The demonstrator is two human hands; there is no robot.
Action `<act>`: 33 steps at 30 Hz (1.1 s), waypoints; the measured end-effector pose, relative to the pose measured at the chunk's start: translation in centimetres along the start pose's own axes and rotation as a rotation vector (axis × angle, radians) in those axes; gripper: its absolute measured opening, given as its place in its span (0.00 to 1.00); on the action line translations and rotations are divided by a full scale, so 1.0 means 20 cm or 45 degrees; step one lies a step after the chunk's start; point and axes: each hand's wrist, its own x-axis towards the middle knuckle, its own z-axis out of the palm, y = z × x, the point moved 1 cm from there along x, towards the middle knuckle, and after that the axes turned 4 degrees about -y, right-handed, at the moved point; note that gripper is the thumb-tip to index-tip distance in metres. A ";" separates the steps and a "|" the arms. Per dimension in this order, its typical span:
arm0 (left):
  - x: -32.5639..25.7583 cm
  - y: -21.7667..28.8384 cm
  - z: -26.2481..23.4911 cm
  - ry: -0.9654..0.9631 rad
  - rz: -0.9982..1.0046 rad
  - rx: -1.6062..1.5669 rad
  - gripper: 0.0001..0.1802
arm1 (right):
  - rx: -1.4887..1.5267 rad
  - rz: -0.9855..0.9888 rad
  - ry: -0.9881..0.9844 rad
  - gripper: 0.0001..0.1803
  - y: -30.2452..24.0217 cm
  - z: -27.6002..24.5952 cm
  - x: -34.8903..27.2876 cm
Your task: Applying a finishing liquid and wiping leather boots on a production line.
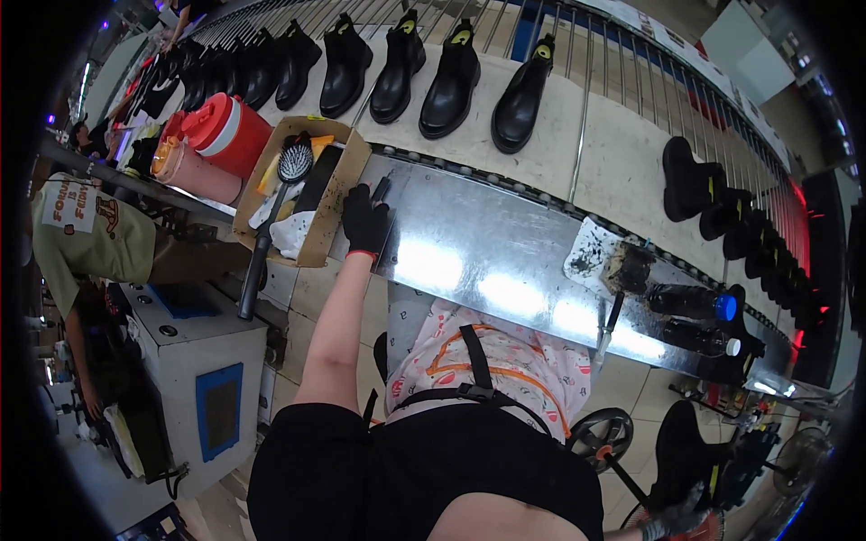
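Your gloved left hand (pixel 364 222) lies on the steel counter's (pixel 505 261) left end, fingers curled over a dark tool (pixel 382 189), just beside the cardboard tray (pixel 317 243). Your right hand (pixel 678 523) sits low; its grip is unclear.

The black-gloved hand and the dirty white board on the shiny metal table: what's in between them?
Only bare, shiny metal table between the left hand and the white board, seen in the head view.

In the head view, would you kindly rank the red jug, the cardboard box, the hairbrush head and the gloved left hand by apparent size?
1. cardboard box
2. red jug
3. gloved left hand
4. hairbrush head

The fisheye bends and shrinks things toward the rim, so the jug may look smaller than it is.
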 end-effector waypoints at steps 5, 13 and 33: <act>0.19 0.28 -0.35 0.505 0.312 -0.014 0.24 | 0.848 -0.276 -0.388 0.36 -0.11 0.05 -0.07; 0.09 -0.04 -0.78 0.680 -0.099 0.013 0.20 | 1.710 -0.498 -1.117 0.46 -1.11 0.57 -0.57; -0.03 -0.04 -0.67 -0.111 0.075 0.197 0.16 | 1.724 -1.155 -1.579 0.41 -1.86 0.57 -1.11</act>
